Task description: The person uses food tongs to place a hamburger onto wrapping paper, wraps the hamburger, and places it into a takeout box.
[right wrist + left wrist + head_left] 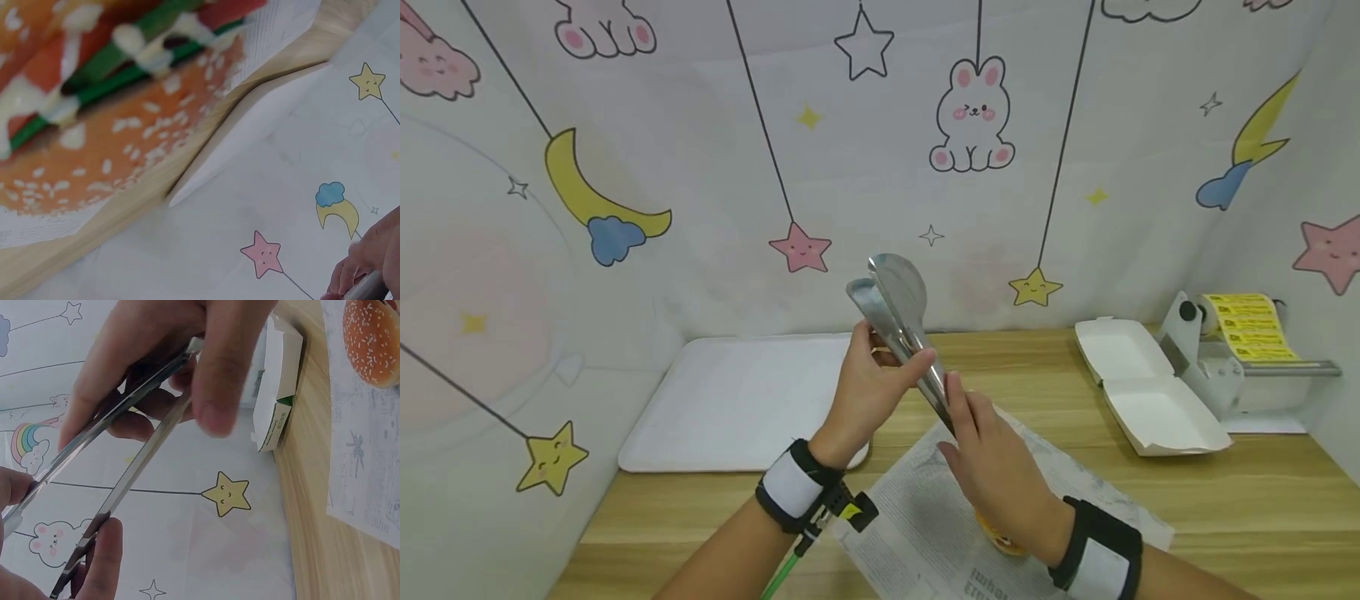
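A white backdrop printed with stars, moons and rabbits (700, 100) rises behind a wood-grain worktop (1262, 517), where a white rectangular tray with rounded corners (737, 400) lies flat at left. A grey-white sheet of newsprint (917, 533) is spread at a slant in front, presumably to keep food off the wood. At right, a metal-framed dispenser (1228, 392) carries a roll of yellow labels (1255, 325); beside it a white clamshell box (1161, 408) sits opened, likely for easy filling. Silver metal tongs with broad rounded ends (910, 337) are raised at centre, tips up and parted. Both hands are clamped on them, the left hand (867, 387) nearer the tips, the right hand (1000, 471) at the lower end, a grip that would steady both arms. A sesame-seeded burger bun with red and green filling (375, 344) rests on the newsprint, mostly hidden behind the right hand from above and cropped in both wrist views. The tongs' lowest end is covered by fingers, and the newsprint's lower edge is cut off.
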Demonstrator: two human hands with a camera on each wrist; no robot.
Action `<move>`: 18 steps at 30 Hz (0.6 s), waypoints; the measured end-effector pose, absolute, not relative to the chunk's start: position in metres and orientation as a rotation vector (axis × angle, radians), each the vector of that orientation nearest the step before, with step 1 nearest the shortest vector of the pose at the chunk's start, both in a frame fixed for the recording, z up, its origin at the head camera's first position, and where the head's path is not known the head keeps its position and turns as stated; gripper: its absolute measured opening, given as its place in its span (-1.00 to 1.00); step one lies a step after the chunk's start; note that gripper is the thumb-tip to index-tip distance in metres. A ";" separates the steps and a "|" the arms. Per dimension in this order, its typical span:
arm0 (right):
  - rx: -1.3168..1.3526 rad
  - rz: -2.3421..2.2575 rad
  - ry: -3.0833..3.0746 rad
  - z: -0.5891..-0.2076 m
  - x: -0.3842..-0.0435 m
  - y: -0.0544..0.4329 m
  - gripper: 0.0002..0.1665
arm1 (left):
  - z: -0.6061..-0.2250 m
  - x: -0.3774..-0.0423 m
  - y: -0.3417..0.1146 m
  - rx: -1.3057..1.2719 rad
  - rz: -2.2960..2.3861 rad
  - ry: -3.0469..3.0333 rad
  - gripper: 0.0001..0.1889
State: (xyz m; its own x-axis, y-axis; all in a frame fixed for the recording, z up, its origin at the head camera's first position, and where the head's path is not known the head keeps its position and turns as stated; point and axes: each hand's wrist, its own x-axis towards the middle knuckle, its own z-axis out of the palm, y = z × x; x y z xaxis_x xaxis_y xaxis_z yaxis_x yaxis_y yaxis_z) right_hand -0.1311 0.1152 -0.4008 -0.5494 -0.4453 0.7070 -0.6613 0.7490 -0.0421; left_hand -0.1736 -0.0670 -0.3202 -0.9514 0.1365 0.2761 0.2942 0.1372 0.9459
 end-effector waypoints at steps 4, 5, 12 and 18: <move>0.814 0.405 -2.318 -0.396 -0.127 0.122 0.17 | -0.311 -0.179 -0.080 -0.484 -1.747 -2.317 -0.21; 0.801 0.406 -2.336 -0.394 -0.126 0.126 0.14 | -0.307 -0.181 -0.086 -0.493 -1.694 -2.332 -0.21; 0.690 0.454 -2.382 -0.387 -0.128 0.163 0.08 | -0.287 -0.203 -0.140 -0.387 -1.407 -2.507 -0.27; 0.584 0.466 -2.446 -0.387 -0.130 0.202 0.03 | -0.300 -0.224 -0.184 -0.271 -1.116 -2.688 -0.36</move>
State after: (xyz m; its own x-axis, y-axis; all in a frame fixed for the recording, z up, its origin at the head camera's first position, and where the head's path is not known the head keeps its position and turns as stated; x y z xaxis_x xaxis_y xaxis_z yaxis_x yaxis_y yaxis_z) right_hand -0.1304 0.2023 -0.3872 -0.7387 -0.2997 0.6037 -0.5008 0.8436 -0.1940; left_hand -0.2236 -0.1844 -0.2996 -0.9592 0.0859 0.2693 0.2514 0.6949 0.6737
